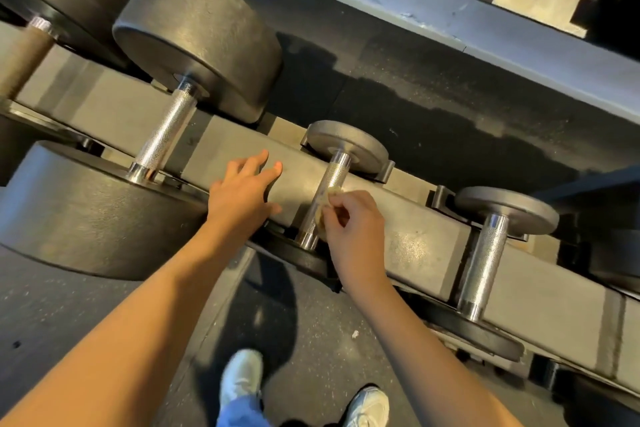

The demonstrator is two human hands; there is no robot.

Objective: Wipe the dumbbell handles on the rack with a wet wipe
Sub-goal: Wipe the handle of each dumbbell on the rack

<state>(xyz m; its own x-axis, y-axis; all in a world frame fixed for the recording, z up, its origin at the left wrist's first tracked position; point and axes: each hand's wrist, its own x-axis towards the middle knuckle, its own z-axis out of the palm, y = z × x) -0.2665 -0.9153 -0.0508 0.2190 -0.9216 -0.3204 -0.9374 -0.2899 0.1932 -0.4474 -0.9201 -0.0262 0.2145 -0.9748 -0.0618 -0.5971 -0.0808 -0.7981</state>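
Three dumbbells lie across the grey rack (433, 246). The middle one has a small head and a knurled steel handle (330, 180). My right hand (353, 229) pinches a small crumpled wet wipe (327, 199) against the right side of that handle. My left hand (246, 191) rests open on the rack beam just left of it, fingers spread. A large dumbbell with a chrome handle (166, 128) sits to the left, and another small dumbbell's handle (485, 260) is to the right.
A second rack shelf (450, 21) runs above at the back. Another dumbbell's brownish handle (20, 55) shows at the far left edge. My white shoes (242, 378) stand on dark rubber floor below the rack.
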